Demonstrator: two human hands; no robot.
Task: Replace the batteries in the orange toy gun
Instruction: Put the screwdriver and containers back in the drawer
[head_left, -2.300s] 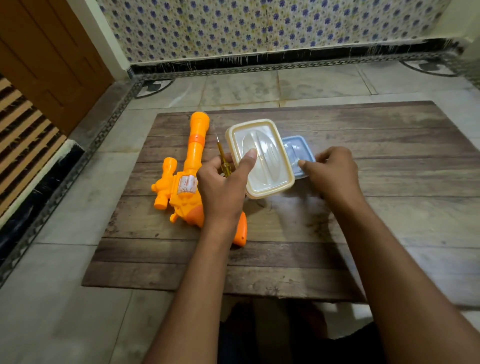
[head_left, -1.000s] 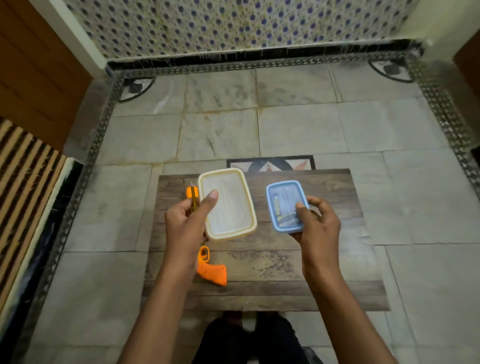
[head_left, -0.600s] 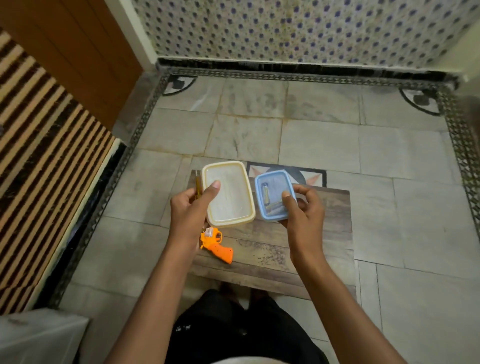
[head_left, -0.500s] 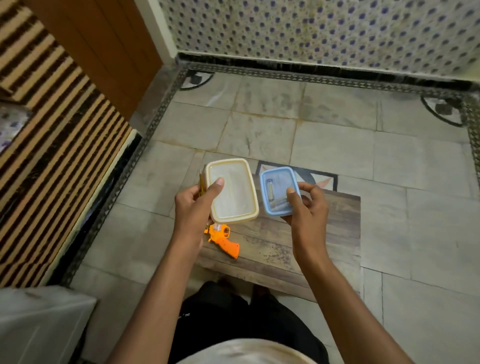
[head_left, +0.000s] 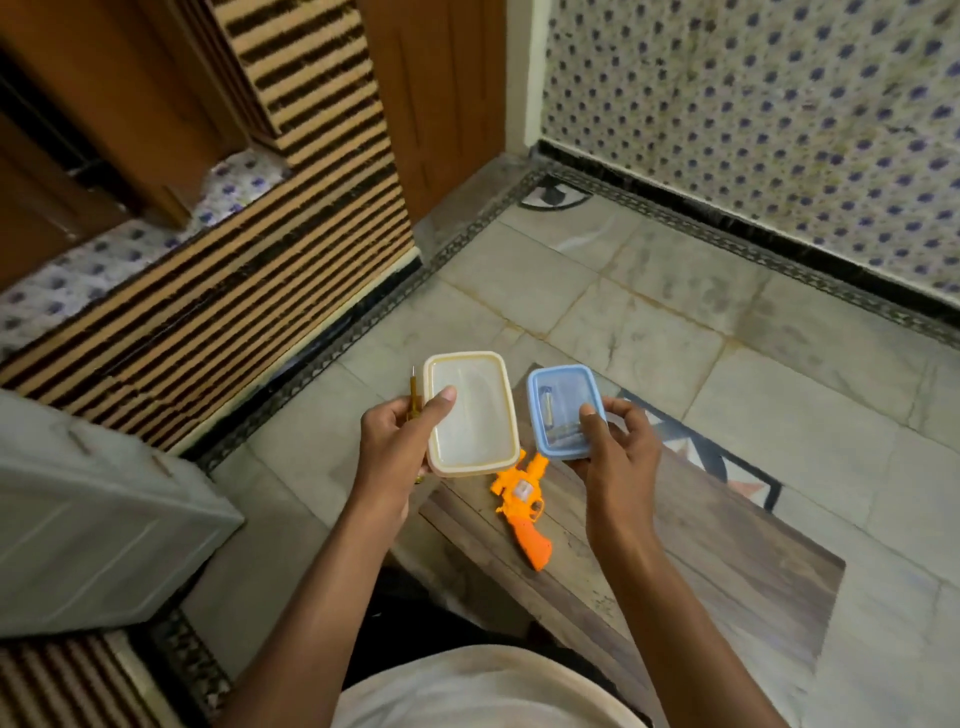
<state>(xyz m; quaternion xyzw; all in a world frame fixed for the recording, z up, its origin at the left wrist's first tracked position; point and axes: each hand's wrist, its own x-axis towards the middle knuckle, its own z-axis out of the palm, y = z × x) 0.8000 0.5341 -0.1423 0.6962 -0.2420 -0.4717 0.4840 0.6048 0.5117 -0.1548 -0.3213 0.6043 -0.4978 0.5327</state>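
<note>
The orange toy gun (head_left: 521, 501) lies on the low wooden board (head_left: 701, 540), grip toward me, its barrel partly hidden behind the boxes. My left hand (head_left: 397, 441) holds a cream-rimmed plastic box (head_left: 471, 413) in the air, along with a thin yellow screwdriver (head_left: 414, 389) pressed against the box's left side. My right hand (head_left: 615, 447) holds up a smaller blue box (head_left: 563, 410); batteries show through its clear lid. Both boxes hover above the board's near left corner.
A grey plastic container (head_left: 93, 525) stands on the floor at the left. Behind it runs a striped step (head_left: 223, 306) and a wooden door frame (head_left: 447, 93). A patterned tiled wall (head_left: 753, 119) closes the far side. Marble floor surrounds the board.
I have lifted both boxes and the screwdriver off the board and stood up, so the view sits higher. My head has turned left, bringing the grey container and striped step into view.
</note>
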